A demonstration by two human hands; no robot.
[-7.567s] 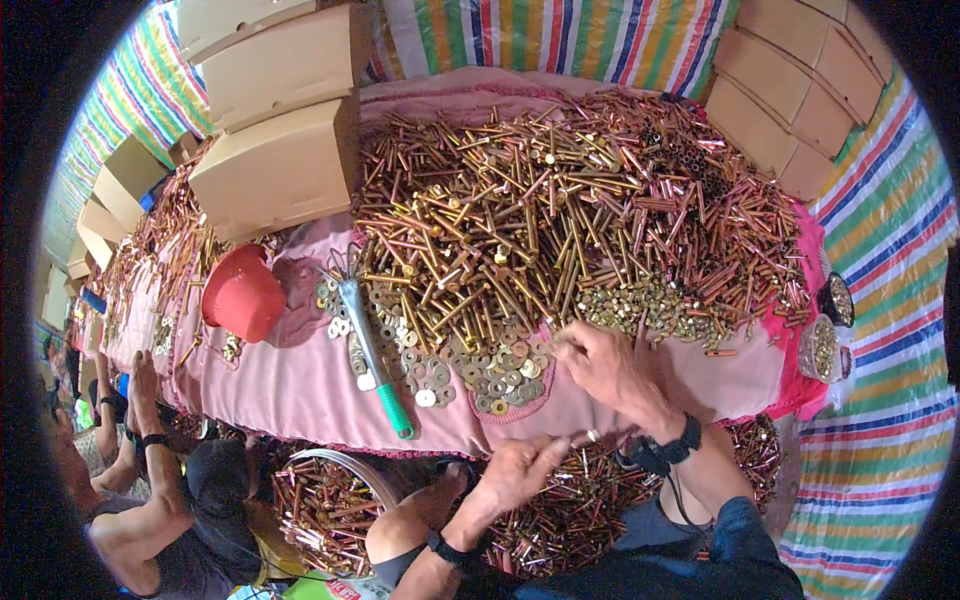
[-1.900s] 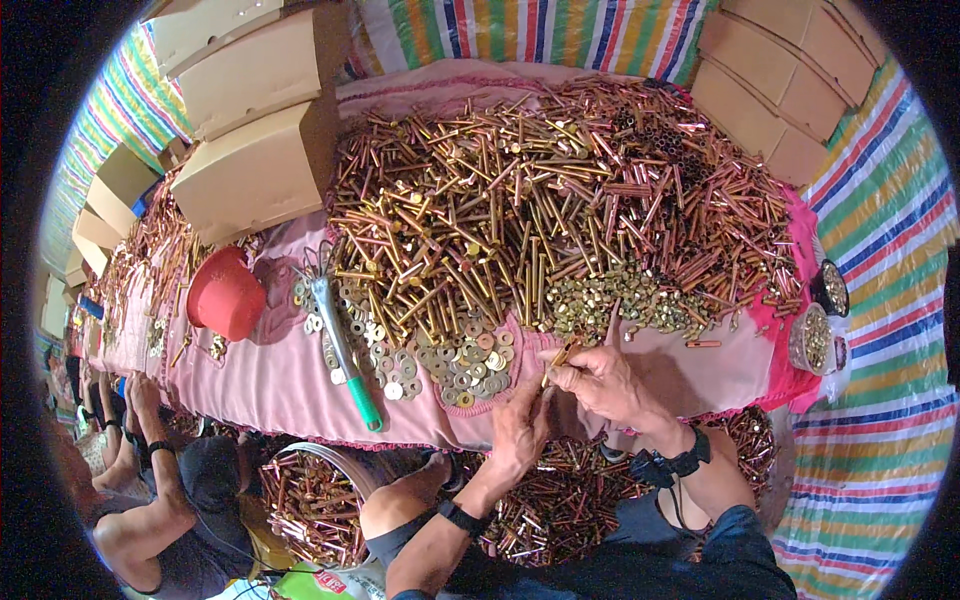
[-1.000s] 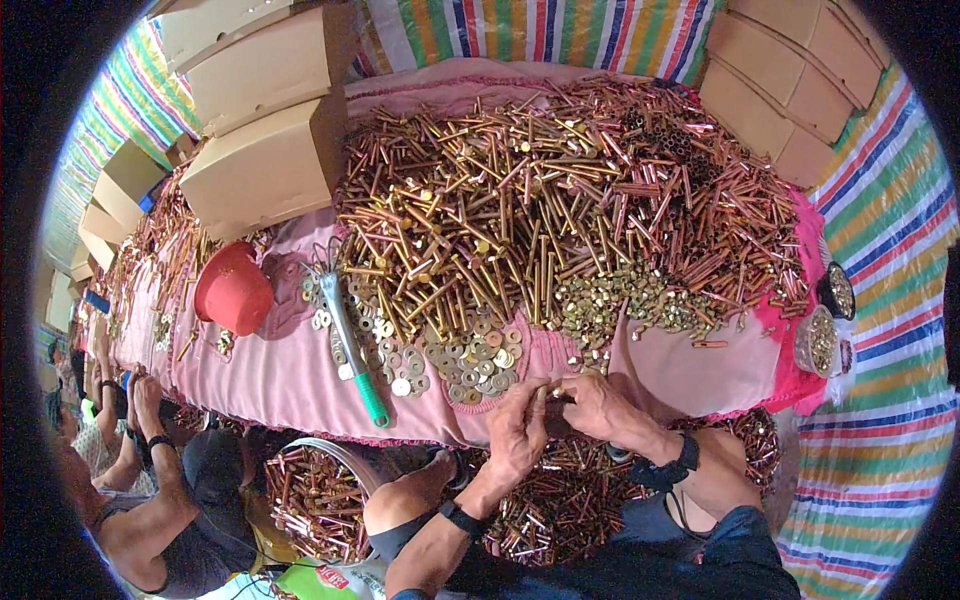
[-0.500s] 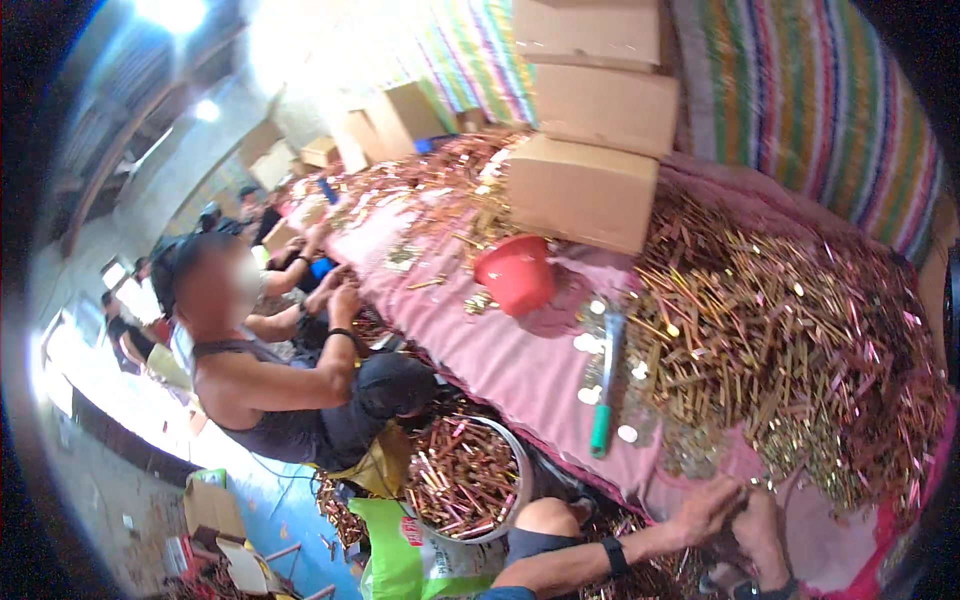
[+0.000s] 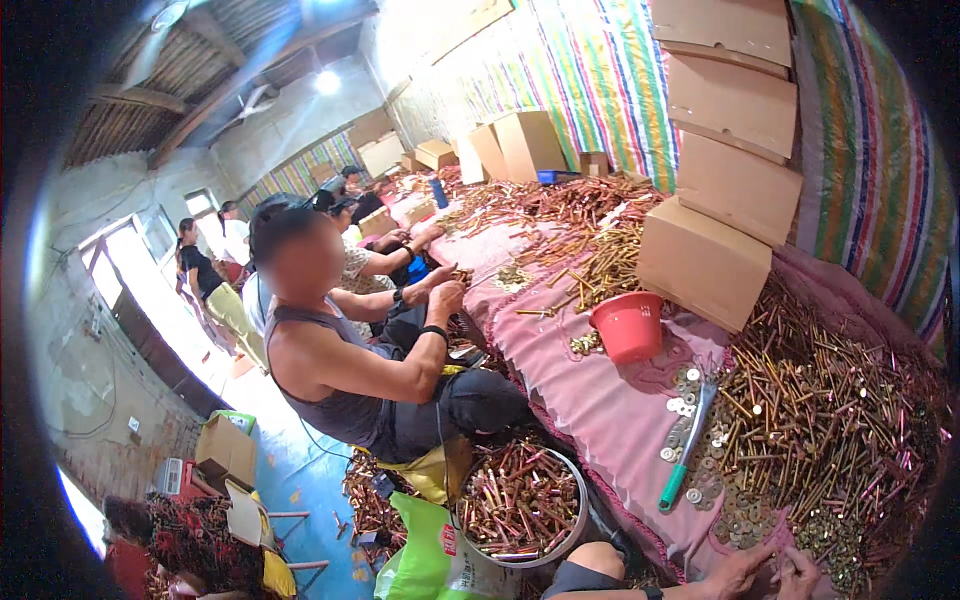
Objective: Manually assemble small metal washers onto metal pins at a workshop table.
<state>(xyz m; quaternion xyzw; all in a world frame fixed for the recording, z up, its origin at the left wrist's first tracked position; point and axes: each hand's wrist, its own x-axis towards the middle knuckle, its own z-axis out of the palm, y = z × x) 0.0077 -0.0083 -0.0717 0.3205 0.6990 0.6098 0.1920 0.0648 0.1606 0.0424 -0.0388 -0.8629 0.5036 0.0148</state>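
At the lower right edge, my left hand (image 5: 742, 573) and my right hand (image 5: 797, 577) are close together over the pink cloth, fingers closed. Whatever is between their fingertips is too small to make out. Beside them lies a scatter of flat round washers (image 5: 738, 520), and to their right a heap of small nuts (image 5: 845, 550). Beyond these spreads a big pile of long gold-pink bolts (image 5: 815, 410). A long flat tool with a green handle (image 5: 674, 486) rests on the cloth by the washers.
A red plastic tub (image 5: 628, 328) stands near stacked cardboard boxes (image 5: 705, 262). To my left, a round bucket (image 5: 583, 500) full of bolts stands by a green-white sack (image 5: 425, 550). A co-worker (image 5: 340, 370) sits beyond it at the pink-covered table (image 5: 560, 385), with more people farther along.
The view has swung left and up, so the table's things appear farther right and my hands lower. My hands stay close together. Another person now shows at the lower left.
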